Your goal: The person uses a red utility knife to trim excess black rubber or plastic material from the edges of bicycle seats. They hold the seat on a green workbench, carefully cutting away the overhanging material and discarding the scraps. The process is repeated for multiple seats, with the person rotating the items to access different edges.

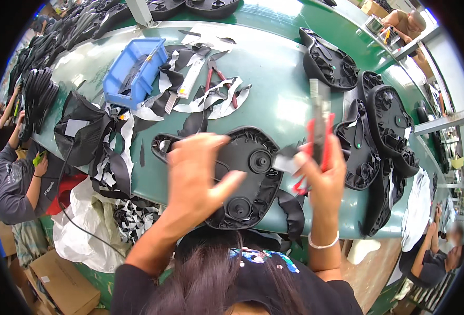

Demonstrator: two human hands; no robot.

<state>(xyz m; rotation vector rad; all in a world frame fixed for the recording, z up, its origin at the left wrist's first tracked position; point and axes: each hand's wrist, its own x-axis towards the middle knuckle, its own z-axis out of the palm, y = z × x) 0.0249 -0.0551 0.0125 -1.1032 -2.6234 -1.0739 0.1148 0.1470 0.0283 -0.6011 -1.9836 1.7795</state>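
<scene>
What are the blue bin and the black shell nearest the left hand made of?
Blue bin: likely plastic, from its smooth, slightly shiny walls.
Black shell: probably matte plastic, given its moulded round bosses; wrinkled edge covering could be vinyl or fabric.

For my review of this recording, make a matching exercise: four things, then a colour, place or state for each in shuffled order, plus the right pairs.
1. Bin
2. Pliers
3. Left hand
4. Right hand

A. Holding a red tool
B. Lying among scraps
C. Over a black shell, thumb and fingers apart
D. Blue

Pairs: 1-D, 2-B, 3-C, 4-A
</scene>
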